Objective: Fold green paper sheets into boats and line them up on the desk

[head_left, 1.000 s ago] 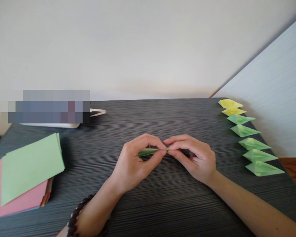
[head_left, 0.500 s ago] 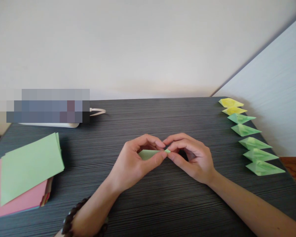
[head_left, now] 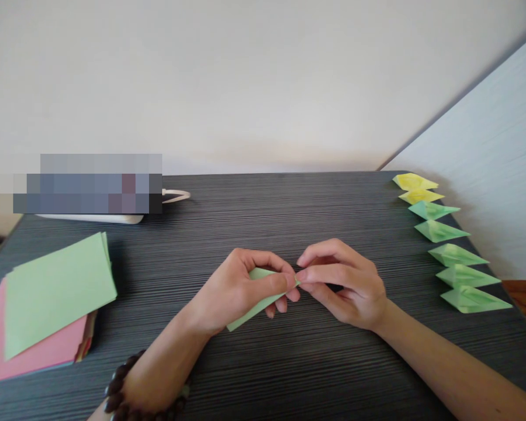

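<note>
A folded piece of green paper is held above the middle of the dark table. My left hand wraps round it, thumb on top and fingers underneath, so much of the paper is hidden. At the paper's right-hand tip, my right hand pinches the small point between thumb and index finger. The fingertips of both hands nearly meet there. A dark bead bracelet circles my left wrist.
Several folded green paper shapes and two yellow ones line the table's right edge. On the left lie green sheets over pink sheets. Behind them stands a blurred-out object with a white cable. A wall rises behind the table.
The green paper has turned in my left hand, so its wide end now points down and left, showing below the thumb. My right fingers have shifted their pinch on the tip.
</note>
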Available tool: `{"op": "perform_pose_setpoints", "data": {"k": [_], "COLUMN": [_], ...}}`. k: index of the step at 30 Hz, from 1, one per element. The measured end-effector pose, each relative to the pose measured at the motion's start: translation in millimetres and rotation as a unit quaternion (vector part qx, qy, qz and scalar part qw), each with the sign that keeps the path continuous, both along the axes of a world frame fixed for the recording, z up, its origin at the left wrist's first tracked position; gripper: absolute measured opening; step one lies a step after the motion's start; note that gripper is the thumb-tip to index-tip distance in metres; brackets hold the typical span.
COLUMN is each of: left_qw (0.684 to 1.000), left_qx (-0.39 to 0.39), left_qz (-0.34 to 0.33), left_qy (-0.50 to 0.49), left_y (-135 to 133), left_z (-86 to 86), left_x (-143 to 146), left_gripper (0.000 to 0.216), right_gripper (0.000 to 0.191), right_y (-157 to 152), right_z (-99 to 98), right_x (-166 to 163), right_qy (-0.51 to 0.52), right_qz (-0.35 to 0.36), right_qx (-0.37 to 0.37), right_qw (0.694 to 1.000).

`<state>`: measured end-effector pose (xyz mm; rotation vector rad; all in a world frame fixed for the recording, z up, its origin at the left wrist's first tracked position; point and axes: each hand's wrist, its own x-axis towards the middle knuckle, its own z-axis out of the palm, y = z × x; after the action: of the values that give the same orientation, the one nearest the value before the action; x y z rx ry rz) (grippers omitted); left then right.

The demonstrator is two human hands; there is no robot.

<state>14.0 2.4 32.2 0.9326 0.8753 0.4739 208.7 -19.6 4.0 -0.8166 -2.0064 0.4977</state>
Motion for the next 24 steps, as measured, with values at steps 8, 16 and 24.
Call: {"op": "perform_pose_setpoints", "data": {"k": [8, 16, 24], "left_qw": [0.997, 0.996, 0.972], "left_qx": [-0.062, -0.066, 0.196], "left_qz": [-0.027, -0.059, 0.004], "left_qy": [-0.024, -0.009, 0.131], "left_y": [3, 4, -1], "left_z": [0.1, 0.6, -7.7], "left_x": [-5, -7, -1], "left_gripper": [0.012, 0.014, 0.015], "right_gripper": [0.031, 0.03, 0.008], "right_y": [1, 2, 4], "right_z": [-1.0, -1.3, 4.2], "right_x": [11, 8, 1], "right_qy": [-0.126, -0.092, 0.007], "right_qz": [0.002, 0.037, 0.024], "right_qx": [0.1, 0.052, -0.186], "right_qw": [0.987, 0.994, 0.982]}}
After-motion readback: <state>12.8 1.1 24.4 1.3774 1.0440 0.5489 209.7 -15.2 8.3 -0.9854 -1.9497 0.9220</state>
